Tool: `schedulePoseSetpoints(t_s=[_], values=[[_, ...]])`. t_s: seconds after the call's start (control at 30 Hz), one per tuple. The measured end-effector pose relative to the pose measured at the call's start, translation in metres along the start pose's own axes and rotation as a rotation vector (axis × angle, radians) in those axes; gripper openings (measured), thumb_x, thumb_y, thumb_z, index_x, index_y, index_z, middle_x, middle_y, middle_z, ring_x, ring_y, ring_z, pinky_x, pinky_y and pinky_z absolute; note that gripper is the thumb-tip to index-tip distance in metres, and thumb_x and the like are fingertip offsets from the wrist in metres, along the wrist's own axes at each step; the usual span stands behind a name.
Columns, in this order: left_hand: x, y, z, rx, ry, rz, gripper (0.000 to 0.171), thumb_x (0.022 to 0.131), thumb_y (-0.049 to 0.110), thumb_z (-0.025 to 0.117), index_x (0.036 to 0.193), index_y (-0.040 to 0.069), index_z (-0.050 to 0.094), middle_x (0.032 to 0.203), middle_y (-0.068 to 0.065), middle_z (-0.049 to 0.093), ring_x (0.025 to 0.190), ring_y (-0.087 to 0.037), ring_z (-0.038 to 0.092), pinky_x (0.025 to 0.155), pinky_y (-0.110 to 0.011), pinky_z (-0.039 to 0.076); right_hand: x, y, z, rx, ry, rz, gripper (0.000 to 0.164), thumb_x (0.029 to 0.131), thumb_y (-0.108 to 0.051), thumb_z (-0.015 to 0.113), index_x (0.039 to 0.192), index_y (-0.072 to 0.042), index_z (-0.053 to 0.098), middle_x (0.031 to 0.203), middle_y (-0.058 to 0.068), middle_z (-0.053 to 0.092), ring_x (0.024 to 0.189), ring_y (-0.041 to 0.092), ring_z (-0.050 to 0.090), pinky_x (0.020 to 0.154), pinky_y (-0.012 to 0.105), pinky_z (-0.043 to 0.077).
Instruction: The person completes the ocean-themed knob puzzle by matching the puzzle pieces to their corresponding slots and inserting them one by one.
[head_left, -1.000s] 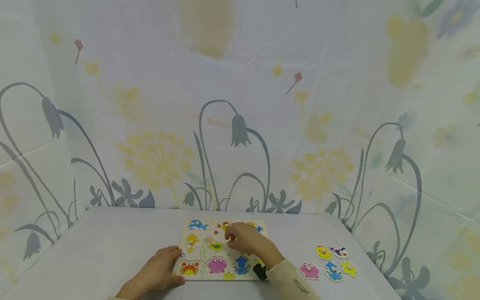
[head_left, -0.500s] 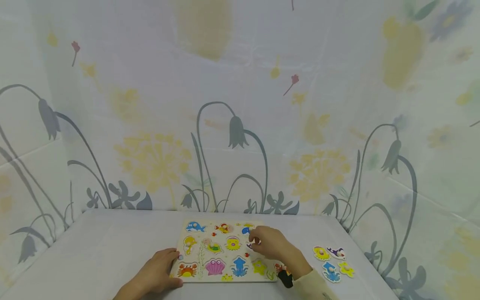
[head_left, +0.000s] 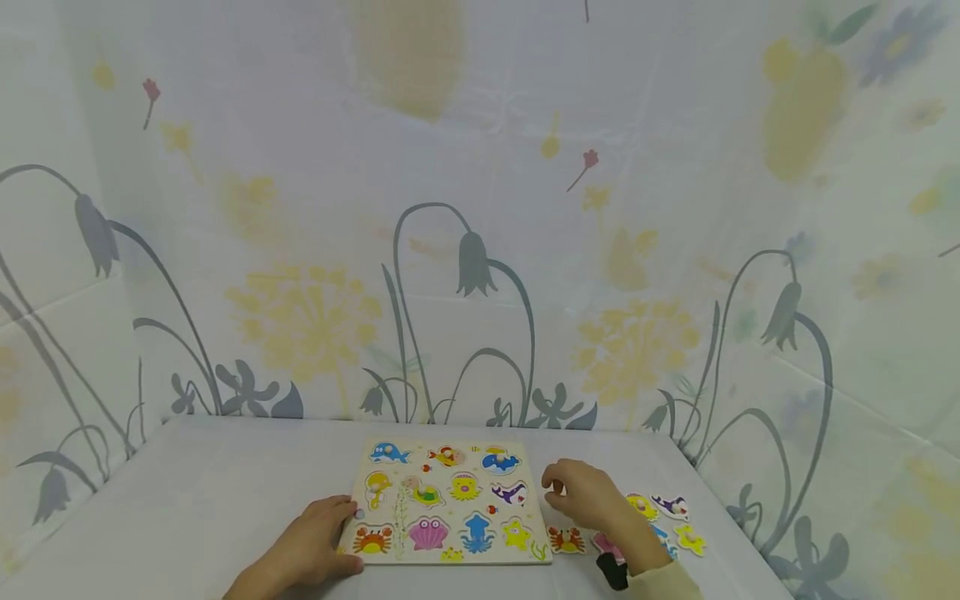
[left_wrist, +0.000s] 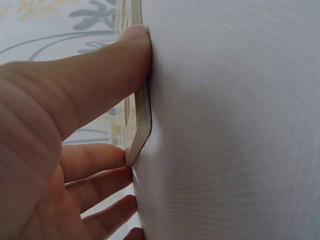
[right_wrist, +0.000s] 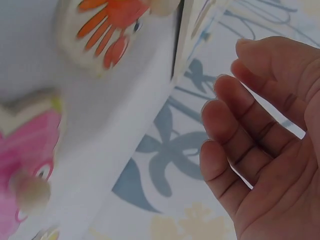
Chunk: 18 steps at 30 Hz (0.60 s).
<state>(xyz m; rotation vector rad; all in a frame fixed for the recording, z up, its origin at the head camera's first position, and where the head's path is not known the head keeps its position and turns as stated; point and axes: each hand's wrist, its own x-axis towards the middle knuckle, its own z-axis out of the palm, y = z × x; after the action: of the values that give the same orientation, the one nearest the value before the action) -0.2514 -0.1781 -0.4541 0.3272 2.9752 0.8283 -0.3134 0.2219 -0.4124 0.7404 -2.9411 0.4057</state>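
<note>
The right hand (head_left: 592, 496) has moved off the board (head_left: 487, 559) since half a second ago, when it was over its right part, and is now above the white desk (head_left: 247, 467), to the right of the board. This uncovers the knobbed blue whale piece (head_left: 501, 461) in the board's far right corner and the purple whale picture (head_left: 510, 493) nearer the person. The right hand's fingers are loosely bent, with gaps between them and nothing in their hold, as the right wrist view also shows. The left hand (head_left: 311, 537) holds the board's near left corner, its thumb on the near edge and its fingers at the left edge. The board lies flat on the desk. Other knobbed pieces sit in it: a blue dolphin (head_left: 389, 452), a red and yellow fish (head_left: 447, 456) and a yellow seahorse (head_left: 377, 489). A crab piece (head_left: 566, 540) lies just beside the board's right edge. The right forearm partly hides the pink shell piece (head_left: 606, 546) and the blue squid piece (head_left: 665, 542); near them lie the yellow octopus piece (head_left: 642, 506), the purple whale piece (head_left: 670, 507) and the yellow star piece (head_left: 689, 539). A flower-patterned cloth (head_left: 480, 250) hangs behind the desk.
</note>
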Motion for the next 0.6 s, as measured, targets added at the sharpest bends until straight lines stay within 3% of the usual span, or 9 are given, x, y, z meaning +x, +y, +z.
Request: schedulePoseSetpoints(t_s=[0.6], values=[[-0.001,0.000,-0.002,-0.009,-0.010,0.002,0.079,0.063,0.038,0.087,0.124,-0.004,0.058,0.132,-0.024,0.050,0.125,-0.046,0.040,0.106,-0.060,0.030,-0.019,0.037,-0.019,-0.018,0.118,0.090,0.008,0.082,-0.012,0.073,0.088,-0.013,0.067,0.075,-0.010,0.052,0.066,0.009,0.047,0.057,0.029,0.043]])
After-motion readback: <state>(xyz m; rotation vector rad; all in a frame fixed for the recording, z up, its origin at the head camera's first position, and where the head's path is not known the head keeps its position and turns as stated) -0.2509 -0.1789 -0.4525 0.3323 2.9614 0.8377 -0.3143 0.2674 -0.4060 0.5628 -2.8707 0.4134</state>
